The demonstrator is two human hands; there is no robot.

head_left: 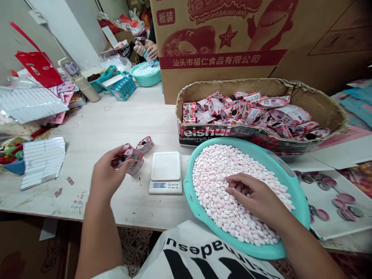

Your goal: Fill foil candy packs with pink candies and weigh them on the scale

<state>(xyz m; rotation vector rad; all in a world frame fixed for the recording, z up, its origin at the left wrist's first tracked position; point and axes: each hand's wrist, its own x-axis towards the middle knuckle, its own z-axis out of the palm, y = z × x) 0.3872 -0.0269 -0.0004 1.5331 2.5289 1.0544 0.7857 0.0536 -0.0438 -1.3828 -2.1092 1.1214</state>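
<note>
My left hand point(109, 172) is closed around a small red-and-white candy packet point(131, 157), held just above the white table to the left of a small white digital scale point(165, 172). More packets of the same kind trail from it toward the scale. My right hand point(255, 197) rests with fingers curled in a heap of small pink and white candies point(221, 186) that fills a teal basin point(296, 193) at the table's front edge. What the curled fingers enclose is hidden.
A low cardboard tray point(319, 104) of red-and-white packets stands behind the basin, a large printed carton point(261, 38) behind that. Sheets of white labels point(43, 161) lie at the left. Far back, another person's hands point(147, 48) work over a second teal bowl point(145, 73).
</note>
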